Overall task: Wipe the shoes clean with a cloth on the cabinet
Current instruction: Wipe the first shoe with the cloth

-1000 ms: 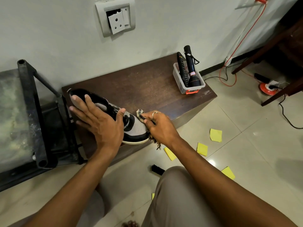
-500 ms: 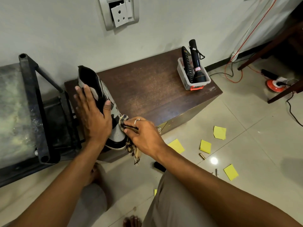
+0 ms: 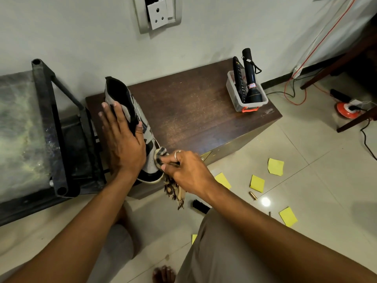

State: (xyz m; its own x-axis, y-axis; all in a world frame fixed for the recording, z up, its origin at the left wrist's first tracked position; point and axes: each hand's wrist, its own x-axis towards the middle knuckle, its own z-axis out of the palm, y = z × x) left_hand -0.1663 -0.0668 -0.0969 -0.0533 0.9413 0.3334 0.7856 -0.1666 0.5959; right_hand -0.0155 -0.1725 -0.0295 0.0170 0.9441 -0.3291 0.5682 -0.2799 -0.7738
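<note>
Sneaker [image 3: 134, 107] first: where is it?

On the dark wooden cabinet [image 3: 193, 111], at its left front corner, with its heel toward the wall and its toe over the near edge.

And the hands?

Left hand [image 3: 122, 144] lies flat on the sneaker's side, fingers straight, thumb across the top — pressing, not clenched. Right hand [image 3: 187, 170] pinches a patterned cloth [image 3: 161, 158] against the toe, with the loose end hanging below.

Anything else up there?

A clear tub [image 3: 236, 103] at the right end, holding a black torch [image 3: 250, 78] and a remote [image 3: 237, 76].
</note>
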